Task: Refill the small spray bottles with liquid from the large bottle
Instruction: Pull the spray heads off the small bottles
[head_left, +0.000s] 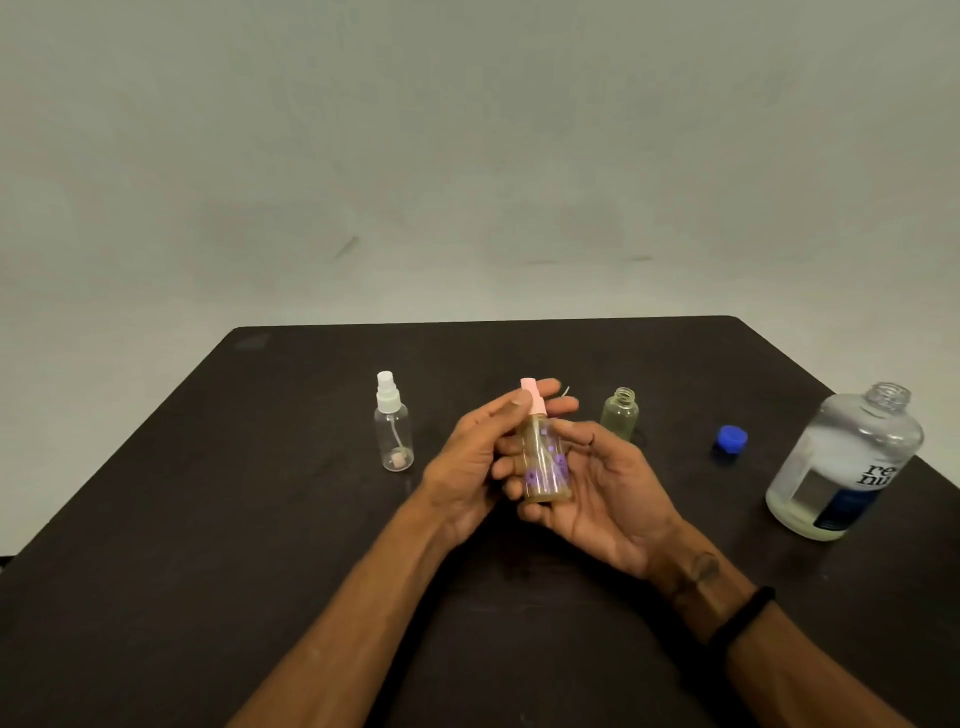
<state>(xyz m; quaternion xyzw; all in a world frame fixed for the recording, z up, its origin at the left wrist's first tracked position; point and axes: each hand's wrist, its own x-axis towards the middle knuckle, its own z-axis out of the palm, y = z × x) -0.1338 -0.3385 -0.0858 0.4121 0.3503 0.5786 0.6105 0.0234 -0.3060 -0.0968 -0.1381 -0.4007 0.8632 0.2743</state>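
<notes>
Over the middle of the dark table (208, 545) I hold a small spray bottle with purple marks (545, 467). My right hand (597, 488) cradles its body from below and the right. My left hand (472, 452) has its fingers around the pink spray top (535, 397). A clear spray bottle with a white top (393, 423) stands upright to the left. An uncapped small bottle (620, 414) stands just right of my hands. The large clear bottle (841, 462), uncapped and partly filled, stands at the far right. Its blue cap (731, 439) lies on the table between them.
A plain grey-green wall rises behind the table's far edge. A black band sits on my right wrist (743, 621). A thin tube end shows behind my fingers near the pink top.
</notes>
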